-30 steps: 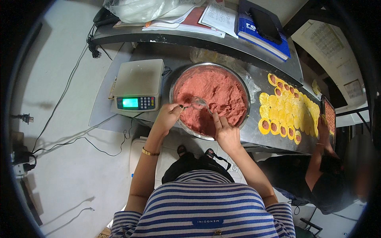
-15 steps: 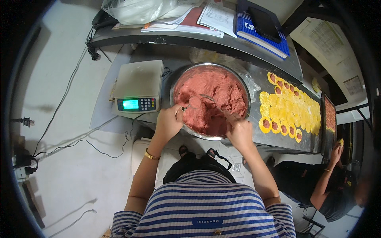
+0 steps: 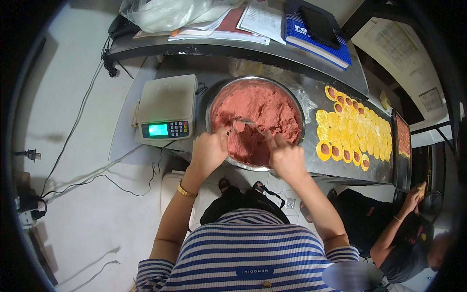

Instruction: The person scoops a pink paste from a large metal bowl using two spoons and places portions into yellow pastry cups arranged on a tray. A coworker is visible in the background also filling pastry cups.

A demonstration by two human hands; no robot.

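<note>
Head view, 12 o'clock = away from wearer. Left hand [image 3: 211, 152] clenched on the handle of left spoon [image 3: 239, 127]; its head carries a small pink lump. Right hand [image 3: 286, 158] closed round right spoon [image 3: 249, 121], seen near edge-on. Both spoon heads sit over the pink paste [image 3: 275, 104] in the steel bowl [image 3: 257, 168]; both hands at its near rim, left at 8 o'clock, right at 5.

Key geometry: lump is at 1–2 o'clock from left hand, 10–11 from right; left is nearer. Left spoon's long axis runs 7–8 to 1–2, right spoon's 4–5 to 10–11, so they converge. Heads close together; can't tell if touching.

Around bowl on desk [image 3: 310, 159]: scale [image 3: 168, 100] at 9, display lit; yellow rounds [image 3: 336, 132] at 3, some topped with pink filling. Co-worker's hand [image 3: 414, 196] well off at 4.
</note>
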